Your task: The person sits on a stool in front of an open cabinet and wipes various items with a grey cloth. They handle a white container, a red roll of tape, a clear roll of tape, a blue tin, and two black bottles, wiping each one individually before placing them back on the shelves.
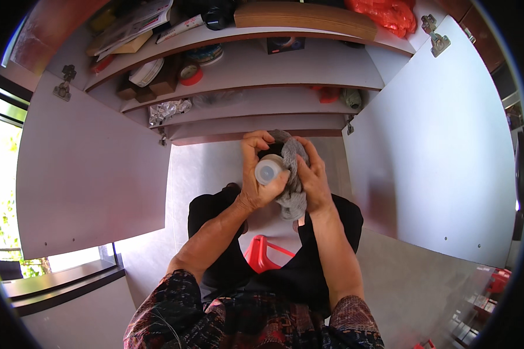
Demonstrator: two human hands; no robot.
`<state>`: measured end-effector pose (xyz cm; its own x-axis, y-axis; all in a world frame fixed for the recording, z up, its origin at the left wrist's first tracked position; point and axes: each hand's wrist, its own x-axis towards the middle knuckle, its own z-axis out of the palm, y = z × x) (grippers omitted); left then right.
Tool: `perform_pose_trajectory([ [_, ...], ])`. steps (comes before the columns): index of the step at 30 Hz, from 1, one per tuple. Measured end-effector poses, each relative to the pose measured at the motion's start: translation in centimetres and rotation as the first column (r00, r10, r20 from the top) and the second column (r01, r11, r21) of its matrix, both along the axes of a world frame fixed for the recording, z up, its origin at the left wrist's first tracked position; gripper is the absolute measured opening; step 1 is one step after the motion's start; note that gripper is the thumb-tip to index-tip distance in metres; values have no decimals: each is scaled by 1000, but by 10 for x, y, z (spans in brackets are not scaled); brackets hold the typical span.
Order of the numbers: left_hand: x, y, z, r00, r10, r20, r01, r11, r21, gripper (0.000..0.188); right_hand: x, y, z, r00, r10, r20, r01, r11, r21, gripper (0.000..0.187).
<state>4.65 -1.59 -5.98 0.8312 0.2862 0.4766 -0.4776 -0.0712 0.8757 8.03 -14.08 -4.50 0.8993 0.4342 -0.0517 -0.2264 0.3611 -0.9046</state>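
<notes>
My left fingers [252, 143] clamp the jar [268, 171], lid facing me; my right fingers [310, 153] are clamped on the cloth [293, 202], bunched along the jar's right side. Judgement: steady left grip, small turns, cloth pressed flat, loose end gathered. Beyond: shelves [256, 124], between open doors [90, 174].

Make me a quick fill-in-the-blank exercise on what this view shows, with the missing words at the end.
1. The pale container is gripped by the ____ hand.
2. The right hand holds a cloth coloured ____.
3. Both cabinet doors stand ____.
4. The crumpled bag at the upper right is coloured ____.

Missing words: left; grey; open; red.
</notes>
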Motion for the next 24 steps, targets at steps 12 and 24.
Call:
perform_pose_trajectory([
  [12,6,7,6,954,-113,-278,-84,789,-609,39,-53,18,7,871,-138,472,294,916,-273,65],
  [24,5,2,8,997,-72,-15,73,980,186,54,-17,-6,10,960,-92,-263,138,977,163,30],
])
